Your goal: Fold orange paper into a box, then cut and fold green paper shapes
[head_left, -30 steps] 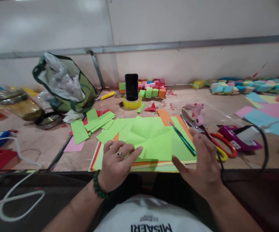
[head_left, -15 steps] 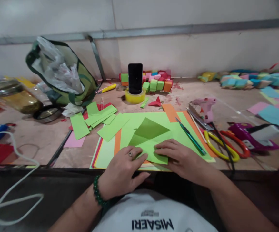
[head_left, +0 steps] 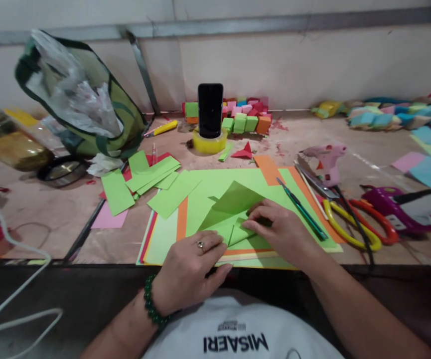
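A partly folded sheet of green paper [head_left: 234, 198] lies in front of me, its upper part standing up as a darker peak. The fingers of my left hand [head_left: 191, 264], close together, hold down the lower left of the paper; the thumb is stretched below it. With thumb and forefinger my right hand [head_left: 278, 225] pinches the right-hand flap, which is folded in toward the middle and shows a diagonal edge. Under the paper is a stack of coloured sheets [head_left: 163, 244] with green on top. A green pen-shaped craft knife [head_left: 305, 212] lies right of my right hand.
Green paper strips [head_left: 118, 193] lie to the left. Behind are a phone [head_left: 210, 110] on a yellow tape roll [head_left: 210, 143] and folded paper blocks [head_left: 250, 123]. On the right are scissors [head_left: 372, 224], a pink glue gun [head_left: 329, 162] and a purple tool [head_left: 394, 209]. A green bag [head_left: 127, 117] leans at back left.
My right hand has moved up slightly and lifted the paper's lower right part, folding it inward. My left hand has stayed on the paper. The view has shifted slightly.
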### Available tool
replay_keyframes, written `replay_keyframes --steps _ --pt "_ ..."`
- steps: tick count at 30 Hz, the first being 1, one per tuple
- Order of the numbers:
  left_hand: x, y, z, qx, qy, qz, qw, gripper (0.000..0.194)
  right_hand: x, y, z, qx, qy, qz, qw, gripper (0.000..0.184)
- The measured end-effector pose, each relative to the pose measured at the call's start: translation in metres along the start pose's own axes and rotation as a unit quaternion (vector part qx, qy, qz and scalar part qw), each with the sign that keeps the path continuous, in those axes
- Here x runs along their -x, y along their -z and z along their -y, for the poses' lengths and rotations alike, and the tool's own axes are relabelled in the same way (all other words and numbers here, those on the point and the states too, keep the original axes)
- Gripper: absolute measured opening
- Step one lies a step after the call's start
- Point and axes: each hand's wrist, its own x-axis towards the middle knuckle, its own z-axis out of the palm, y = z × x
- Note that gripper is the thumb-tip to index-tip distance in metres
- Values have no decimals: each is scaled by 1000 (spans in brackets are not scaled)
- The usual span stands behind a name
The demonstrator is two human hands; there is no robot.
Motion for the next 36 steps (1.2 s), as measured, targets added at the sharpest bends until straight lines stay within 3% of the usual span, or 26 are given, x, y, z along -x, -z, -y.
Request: replay_keyframes --steps 11,17,22,36 --pt "-5 1 -5 -14 24 31 999 20 2 -6 0 59 10 -33 998 14" --pt "-12 4 -11 -63 30 72 995 40 1 -7 1 60 14 -35 997 13" --pt "-16 5 -14 -85 37 108 990 30 2 -8 1 68 24 -39 997 14" --pt "-17 8 -17 -95 33 138 985 28 4 -3 7 113 14 -11 993 14"
